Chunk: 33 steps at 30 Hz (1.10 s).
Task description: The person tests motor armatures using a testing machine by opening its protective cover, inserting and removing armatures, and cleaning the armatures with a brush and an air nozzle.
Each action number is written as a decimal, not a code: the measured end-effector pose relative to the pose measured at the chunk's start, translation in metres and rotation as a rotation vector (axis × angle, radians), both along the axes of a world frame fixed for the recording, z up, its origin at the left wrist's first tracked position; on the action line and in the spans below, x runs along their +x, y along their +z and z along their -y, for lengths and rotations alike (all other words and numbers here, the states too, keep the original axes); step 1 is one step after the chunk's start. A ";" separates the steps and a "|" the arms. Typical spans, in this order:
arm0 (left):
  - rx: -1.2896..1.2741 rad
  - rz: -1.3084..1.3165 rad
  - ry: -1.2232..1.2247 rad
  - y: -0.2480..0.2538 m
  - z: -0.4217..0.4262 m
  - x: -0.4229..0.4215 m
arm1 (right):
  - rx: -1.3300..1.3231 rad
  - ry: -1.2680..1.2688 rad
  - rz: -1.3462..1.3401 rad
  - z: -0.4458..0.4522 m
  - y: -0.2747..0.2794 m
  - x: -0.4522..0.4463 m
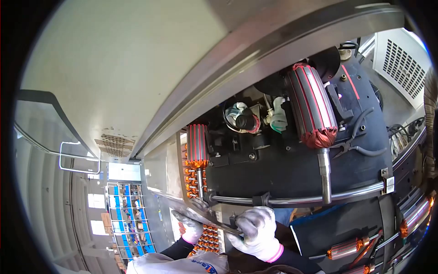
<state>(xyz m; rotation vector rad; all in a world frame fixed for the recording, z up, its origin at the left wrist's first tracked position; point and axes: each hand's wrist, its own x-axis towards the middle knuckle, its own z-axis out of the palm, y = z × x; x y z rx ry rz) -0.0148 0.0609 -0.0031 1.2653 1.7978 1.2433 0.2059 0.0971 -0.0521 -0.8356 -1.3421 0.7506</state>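
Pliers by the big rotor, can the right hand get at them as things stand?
Probably yes: the pliers lie in the open, though the right hand would have to reach over the rail.

1 rack with blue rows stands near bright windows.

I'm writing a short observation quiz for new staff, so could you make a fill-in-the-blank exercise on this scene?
1. The right hand wears a white glove with a cuff coloured ____.
2. The big rotor is striped in grey and the colour ____.
3. In the picture, the pliers lie to the ____ of the big rotor.
4. The table under the pliers has a surface coloured ____.

Missing words: pink; red; right; black.
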 end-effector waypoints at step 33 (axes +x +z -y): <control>0.043 -0.034 0.080 -0.018 0.008 -0.026 | -0.019 0.029 0.006 -0.001 -0.001 0.000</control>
